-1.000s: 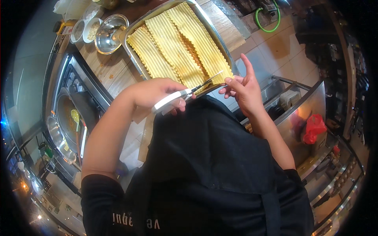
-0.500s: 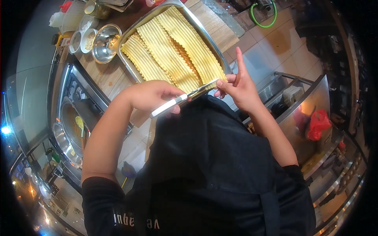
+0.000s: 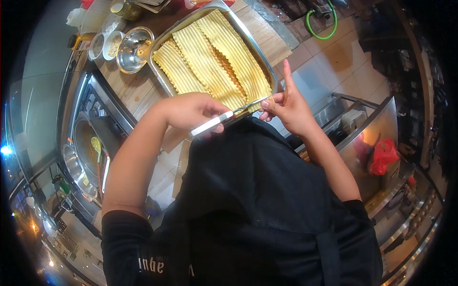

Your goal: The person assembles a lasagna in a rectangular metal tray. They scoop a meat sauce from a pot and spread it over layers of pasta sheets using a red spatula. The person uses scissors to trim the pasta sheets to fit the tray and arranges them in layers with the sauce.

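Observation:
A deep metal baking tray [image 3: 164, 86] holds long, ridged, wavy-edged lasagna sheets [image 3: 234, 47] laid side by side. Reddish-brown filling [image 3: 228, 69] shows in the gap between two of them. My left hand [image 3: 191, 109] is closed round the white handle of a knife [image 3: 210, 124], whose narrow blade lies across the sheets' near ends at the tray's close rim. At the near right corner, my right hand [image 3: 292, 108] pinches a sheet's end beside the blade tip, its index finger stretched upward. Its lower fingers are partly hidden.
Left of the tray, a steel bowl [image 3: 135, 50] and small bowls [image 3: 113, 45] stand on the wooden table [image 3: 129, 90]. A stove with a wok [image 3: 86, 143] is at far left. A steel counter [image 3: 365, 133] with a red bag [image 3: 384, 156] stands right.
The knife and my left hand have shifted slightly right. The tray and bowls appear a little lower and further right in the view. My right hand keeps its pinch.

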{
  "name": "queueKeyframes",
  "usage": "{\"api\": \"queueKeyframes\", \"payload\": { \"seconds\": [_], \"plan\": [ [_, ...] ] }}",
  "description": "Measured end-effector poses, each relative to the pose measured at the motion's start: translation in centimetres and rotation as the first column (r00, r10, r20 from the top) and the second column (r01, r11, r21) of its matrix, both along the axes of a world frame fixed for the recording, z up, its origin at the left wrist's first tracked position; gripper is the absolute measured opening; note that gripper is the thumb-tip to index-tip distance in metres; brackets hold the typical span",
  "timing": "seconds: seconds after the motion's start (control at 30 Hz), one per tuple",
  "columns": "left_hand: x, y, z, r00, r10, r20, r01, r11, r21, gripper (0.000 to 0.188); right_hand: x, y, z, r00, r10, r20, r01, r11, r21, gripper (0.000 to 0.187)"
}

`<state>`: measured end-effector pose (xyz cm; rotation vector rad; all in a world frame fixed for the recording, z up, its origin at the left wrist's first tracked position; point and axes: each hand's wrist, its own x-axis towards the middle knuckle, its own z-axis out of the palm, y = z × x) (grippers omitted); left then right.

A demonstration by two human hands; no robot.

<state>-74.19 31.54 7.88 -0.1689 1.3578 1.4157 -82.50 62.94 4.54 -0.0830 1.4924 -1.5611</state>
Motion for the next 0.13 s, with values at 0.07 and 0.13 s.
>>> {"api": "queueKeyframes", "payload": {
  "seconds": [0.07, 0.13],
  "plan": [
    [0.3, -0.3, 0.4, 1.0, -0.004, -0.013, 0.003, 1.0, -0.011, 0.054, 0.0, -0.1, 0.5, 1.0, -0.001, -0.005, 0.001, 1.0, 0.029, 0.126],
    [1.3, -1.0, 0.6, 1.0, 0.008, -0.005, -0.008, 1.0, -0.003, 0.054, 0.0, -0.4, 0.9, 1.0, 0.005, -0.013, -0.005, 0.999, 0.036, 0.126]
  ]
}}
